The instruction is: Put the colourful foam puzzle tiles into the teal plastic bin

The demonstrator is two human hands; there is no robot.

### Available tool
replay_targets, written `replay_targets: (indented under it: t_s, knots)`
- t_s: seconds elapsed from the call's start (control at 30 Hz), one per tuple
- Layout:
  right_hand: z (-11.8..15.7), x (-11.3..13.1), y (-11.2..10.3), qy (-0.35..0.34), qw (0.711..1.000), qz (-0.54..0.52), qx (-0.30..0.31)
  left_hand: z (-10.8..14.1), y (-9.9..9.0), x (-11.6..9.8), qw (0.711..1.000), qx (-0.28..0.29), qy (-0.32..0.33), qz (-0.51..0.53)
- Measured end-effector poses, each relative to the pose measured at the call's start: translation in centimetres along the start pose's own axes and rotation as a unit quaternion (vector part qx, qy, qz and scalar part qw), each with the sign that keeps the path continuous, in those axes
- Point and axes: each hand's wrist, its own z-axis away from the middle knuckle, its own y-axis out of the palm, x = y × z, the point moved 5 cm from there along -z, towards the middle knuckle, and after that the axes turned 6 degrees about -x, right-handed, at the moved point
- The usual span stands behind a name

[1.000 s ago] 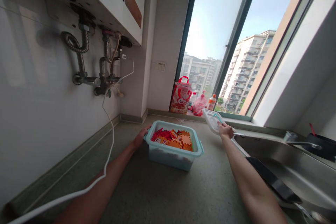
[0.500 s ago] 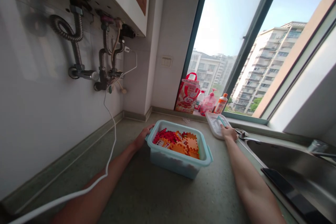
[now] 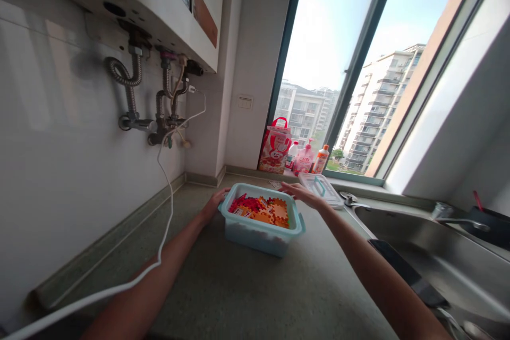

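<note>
A light-blue plastic storage box (image 3: 255, 239) stands on the counter, filled with red and orange interlocking building pieces (image 3: 266, 211). My left hand (image 3: 214, 206) is closed at the box's left end, by the rim and handle; its fingertips are partly hidden behind the box. Over the far right corner of the box, my right hand (image 3: 303, 194) reaches leftward with fingers stretched out and nothing in them. Behind that hand lies the box's clear lid (image 3: 332, 199) with a blue handle, flat on the counter near the window sill.
At right is a steel sink (image 3: 402, 223), with a dark phone-like slab (image 3: 406, 271) along its edge. A red-handled carton (image 3: 274, 149), a pink pump bottle (image 3: 305, 159) and an orange bottle (image 3: 321, 159) stand by the window. A white cable (image 3: 169, 223) hangs across the left side.
My right hand has let go of the lid and moved left to the far right corner of the box. The lid now lies flat. My left hand stays at the box; the view has shifted right.
</note>
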Motion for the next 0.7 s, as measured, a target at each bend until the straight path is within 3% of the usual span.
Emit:
replay_targets:
  t_s: [0.07,0.13,0.3,0.47,0.53,0.63,0.7]
  knots:
    - [1.4,2.1,3.0,0.028,0.996,-0.014,0.087,0.0,-0.1,-0.1,0.999,-0.033,-0.022,0.027]
    - [2.5,3.4,4.3,0.045,0.994,-0.037,0.09,0.0,-0.4,-0.4,0.995,-0.071,-0.035,0.055]
    - [4.7,3.7,4.3,0.084,0.986,-0.135,-0.053,0.4,-1.3,-1.0,0.984,-0.137,-0.041,0.107]
    - [6.7,4.7,5.4,0.076,0.974,-0.154,-0.147,1.0,-2.2,-3.3,0.98,-0.194,0.042,0.03]
    - [7.1,6.1,6.7,0.064,0.972,-0.167,-0.153,1.3,-1.6,-5.3,0.98,-0.166,0.104,-0.015]
    - [6.9,9.1,9.2,0.045,0.975,-0.184,-0.118,1.8,0.1,-8.4,0.975,-0.075,0.194,-0.077]
    - [6.3,11.3,10.5,0.033,0.977,-0.191,-0.085,1.7,0.8,-9.0,0.985,-0.04,0.161,-0.045]
